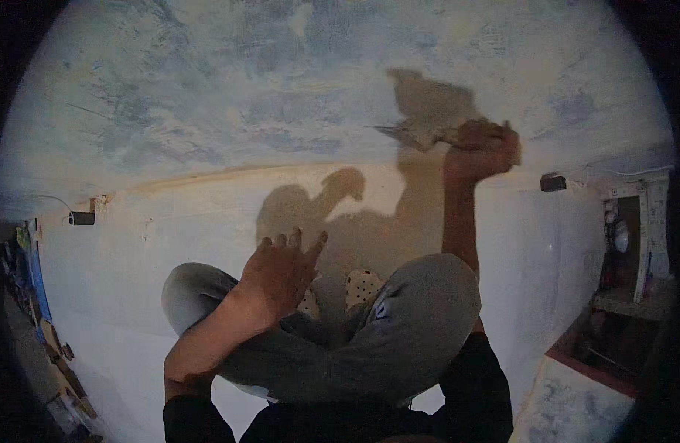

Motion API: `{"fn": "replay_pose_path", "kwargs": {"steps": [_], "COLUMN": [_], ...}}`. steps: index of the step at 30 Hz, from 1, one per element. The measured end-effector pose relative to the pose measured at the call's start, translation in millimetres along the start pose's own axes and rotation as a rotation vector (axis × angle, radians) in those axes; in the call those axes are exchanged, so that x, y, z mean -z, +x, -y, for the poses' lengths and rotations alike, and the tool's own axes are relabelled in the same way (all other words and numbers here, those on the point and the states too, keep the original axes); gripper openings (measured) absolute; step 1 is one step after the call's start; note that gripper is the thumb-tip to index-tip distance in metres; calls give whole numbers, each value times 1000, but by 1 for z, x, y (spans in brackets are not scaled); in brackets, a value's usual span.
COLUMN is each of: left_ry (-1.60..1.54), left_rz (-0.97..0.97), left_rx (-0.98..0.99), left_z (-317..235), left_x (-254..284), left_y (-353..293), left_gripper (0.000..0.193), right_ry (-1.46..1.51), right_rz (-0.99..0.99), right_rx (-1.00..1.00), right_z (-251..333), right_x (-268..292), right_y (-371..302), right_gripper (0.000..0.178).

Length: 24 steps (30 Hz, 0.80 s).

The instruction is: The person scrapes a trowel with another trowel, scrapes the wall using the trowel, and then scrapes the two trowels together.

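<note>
My right hand (484, 151) is raised to the far right against a patchy blue-white wall (244, 96). Its fingers are closed round a thin greyish flat tool (425, 136), whose narrow tip points left. The tool's exact kind is hard to make out in the dim light. A dark shadow of hand and tool falls on the wall just above. Lower and to the left, my left hand (277, 277) holds nothing. Its fingers are spread apart, over the inner side of my left knee.
Squatting, my grey-trousered knees (428, 310) frame light dotted shoes (362, 289). Small dark boxes with wires sit at the left (81, 218) and right (553, 182). At the far right are an opening (624, 244) and a reddish-edged recess (606, 347). Assorted items (55, 340) line the left edge.
</note>
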<state>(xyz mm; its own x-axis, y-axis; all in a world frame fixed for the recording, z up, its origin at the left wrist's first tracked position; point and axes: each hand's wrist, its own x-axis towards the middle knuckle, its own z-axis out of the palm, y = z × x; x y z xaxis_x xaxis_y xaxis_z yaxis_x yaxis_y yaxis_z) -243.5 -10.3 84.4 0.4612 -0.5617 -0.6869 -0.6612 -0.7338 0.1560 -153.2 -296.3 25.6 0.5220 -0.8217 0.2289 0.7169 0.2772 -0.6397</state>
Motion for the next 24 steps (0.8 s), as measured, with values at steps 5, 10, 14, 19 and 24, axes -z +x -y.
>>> {"fn": "replay_pose_path", "kwargs": {"steps": [5,10,14,19,24], "left_ry": [57,82,-612,-2072,-2667], "left_rz": [-63,-187,-310,-563,-543], "left_rx": [-64,-79,17,112,-356], "left_z": [-5,-1,-12,-53,-62], "left_x": [-5,-19,-3,-39,-39], "left_y": [2,1,27,102,167], "left_gripper": [63,61,63,78,50], "right_ry": [209,34,-66,150,-19], "right_rz": [121,102,-361,-308,-407], "right_rx": [-21,-182,-369,-575,-702], "right_z": [24,-5,26,13,21], "right_x": [23,6,6,125,94], "right_y": [13,-7,-23,-5,-55], "right_gripper": [28,27,29,32,32]}}
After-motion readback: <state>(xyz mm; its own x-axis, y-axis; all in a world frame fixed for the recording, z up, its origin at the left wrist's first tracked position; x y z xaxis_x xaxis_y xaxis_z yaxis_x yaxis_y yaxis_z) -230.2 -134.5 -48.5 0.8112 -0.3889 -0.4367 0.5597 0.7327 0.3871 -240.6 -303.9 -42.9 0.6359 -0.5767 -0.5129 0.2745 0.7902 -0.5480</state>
